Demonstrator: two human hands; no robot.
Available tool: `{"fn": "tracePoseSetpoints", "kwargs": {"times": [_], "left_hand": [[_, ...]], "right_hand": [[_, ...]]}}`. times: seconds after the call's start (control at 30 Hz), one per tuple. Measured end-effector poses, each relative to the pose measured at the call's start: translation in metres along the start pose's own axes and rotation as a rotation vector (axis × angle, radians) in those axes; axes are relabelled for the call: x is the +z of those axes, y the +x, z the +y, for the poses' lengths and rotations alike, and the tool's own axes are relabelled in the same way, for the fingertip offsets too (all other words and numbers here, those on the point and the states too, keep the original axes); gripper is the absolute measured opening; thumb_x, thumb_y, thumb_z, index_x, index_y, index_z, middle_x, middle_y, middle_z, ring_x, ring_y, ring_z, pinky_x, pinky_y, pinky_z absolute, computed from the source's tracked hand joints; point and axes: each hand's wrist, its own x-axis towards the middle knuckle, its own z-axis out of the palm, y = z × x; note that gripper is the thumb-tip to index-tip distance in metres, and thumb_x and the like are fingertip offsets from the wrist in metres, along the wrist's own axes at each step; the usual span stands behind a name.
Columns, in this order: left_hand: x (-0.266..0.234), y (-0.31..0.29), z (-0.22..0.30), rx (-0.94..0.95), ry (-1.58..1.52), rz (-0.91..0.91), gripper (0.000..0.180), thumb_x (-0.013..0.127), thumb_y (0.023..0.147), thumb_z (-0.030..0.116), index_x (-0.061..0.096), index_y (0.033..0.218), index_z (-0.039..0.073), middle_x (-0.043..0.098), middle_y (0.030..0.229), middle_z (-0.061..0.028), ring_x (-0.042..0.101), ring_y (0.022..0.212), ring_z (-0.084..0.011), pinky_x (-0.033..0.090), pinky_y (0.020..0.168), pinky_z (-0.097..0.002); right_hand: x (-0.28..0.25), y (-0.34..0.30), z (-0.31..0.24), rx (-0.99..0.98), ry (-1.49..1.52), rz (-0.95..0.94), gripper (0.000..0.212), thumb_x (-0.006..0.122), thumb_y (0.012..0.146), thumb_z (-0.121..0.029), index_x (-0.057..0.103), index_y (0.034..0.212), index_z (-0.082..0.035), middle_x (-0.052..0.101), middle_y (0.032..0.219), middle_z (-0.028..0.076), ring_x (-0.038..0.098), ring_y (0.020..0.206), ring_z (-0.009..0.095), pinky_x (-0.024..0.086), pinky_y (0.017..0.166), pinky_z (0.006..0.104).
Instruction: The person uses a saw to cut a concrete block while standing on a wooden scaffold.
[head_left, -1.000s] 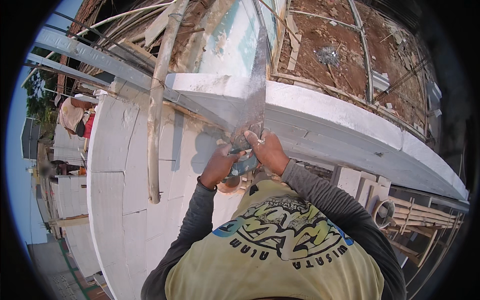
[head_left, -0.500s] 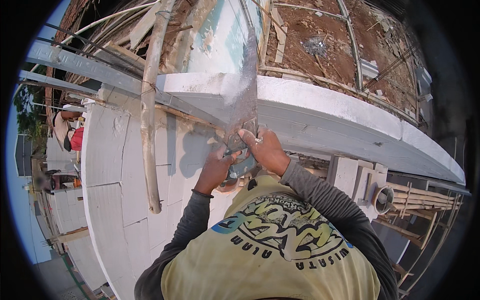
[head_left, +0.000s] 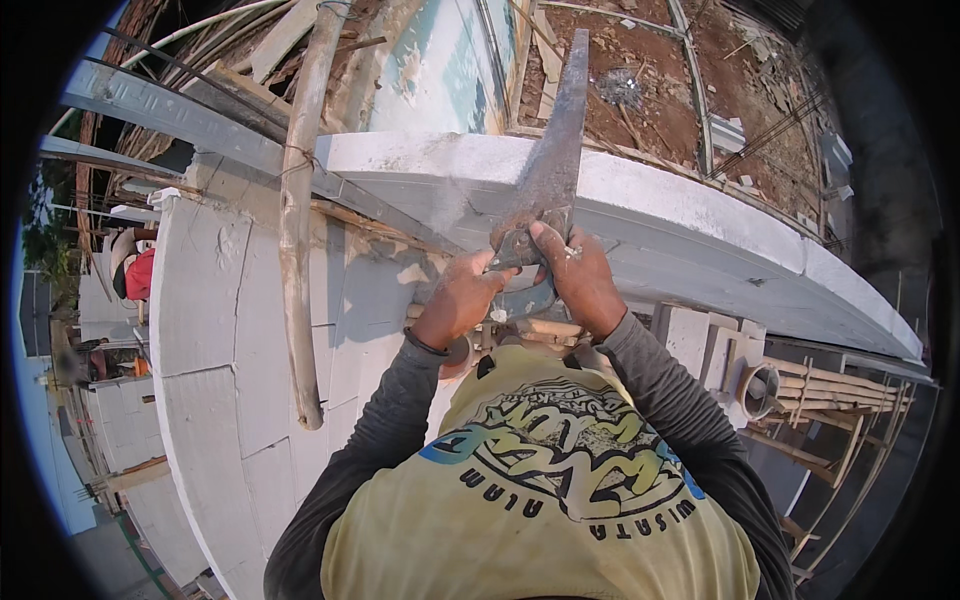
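Observation:
Both my hands are closed around the handle of a hand saw. My left hand grips the left side of the handle, with its thumb near the base of the blade. On the other side, my right hand holds on with its thumb pressed over the blade's base. Dusty and tapering, the blade points away from me and leans slightly right. It crosses the white top edge of a light grey block wall. Whether its teeth touch the block, I cannot tell. A faint dust haze hangs left of the blade.
A wooden pole stands left of my hands, near a metal beam. Another block wall runs along the left. Beyond the top edge lies reddish ground with debris. A person in red is far left; bamboo scaffolding is at right.
My hands and the saw have shifted right and farther from me. The blade's tip has swung right, showing more of the blade beyond the wall's edge.

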Motion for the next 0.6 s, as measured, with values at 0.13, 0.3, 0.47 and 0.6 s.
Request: {"fn": "tracePoseSetpoints", "kwargs": {"times": [0.13,0.3,0.47,0.6], "left_hand": [[0.011,0.022,-0.007,-0.054,-0.278,0.022,0.029,0.067,0.091,0.019,0.068,0.110,-0.002,0.066,0.082,-0.0136,0.059,0.072,-0.0156,0.049,0.069,-0.0344],[0.014,-0.022,0.012,-0.195,-0.233,0.116,0.027,0.060,0.093,0.017,0.063,0.108,-0.005,0.065,0.088,-0.0241,0.064,0.079,-0.0374,0.049,0.073,-0.0433],[0.025,0.002,-0.018,0.106,0.019,0.143,0.026,0.061,0.091,0.019,0.067,0.106,-0.002,0.066,0.085,-0.0213,0.065,0.078,-0.0372,0.049,0.071,-0.0436],[0.009,-0.058,-0.023,-0.213,-0.295,0.169,0.024,0.060,0.090,0.016,0.071,0.106,0.001,0.067,0.088,-0.0186,0.067,0.085,-0.0347,0.051,0.073,-0.0439]], "right_hand": [[-0.014,0.016,-0.001,0.088,-0.059,-0.018,0.048,0.059,0.098,-0.044,0.068,0.094,0.003,0.065,0.071,0.011,0.062,0.058,0.017,0.047,0.053,0.0317],[0.003,0.013,0.035,-0.016,-0.186,-0.037,0.046,0.060,0.098,-0.040,0.067,0.095,0.005,0.065,0.067,0.015,0.066,0.060,0.021,0.051,0.055,0.0368],[-0.008,0.012,0.003,0.035,-0.096,-0.067,0.050,0.060,0.098,-0.042,0.066,0.093,0.008,0.065,0.066,0.014,0.066,0.060,0.021,0.050,0.054,0.0343],[0.042,0.016,0.071,-0.009,-0.230,-0.144,0.051,0.058,0.098,-0.044,0.065,0.101,0.006,0.068,0.077,0.016,0.067,0.065,0.022,0.052,0.061,0.0358]]}}
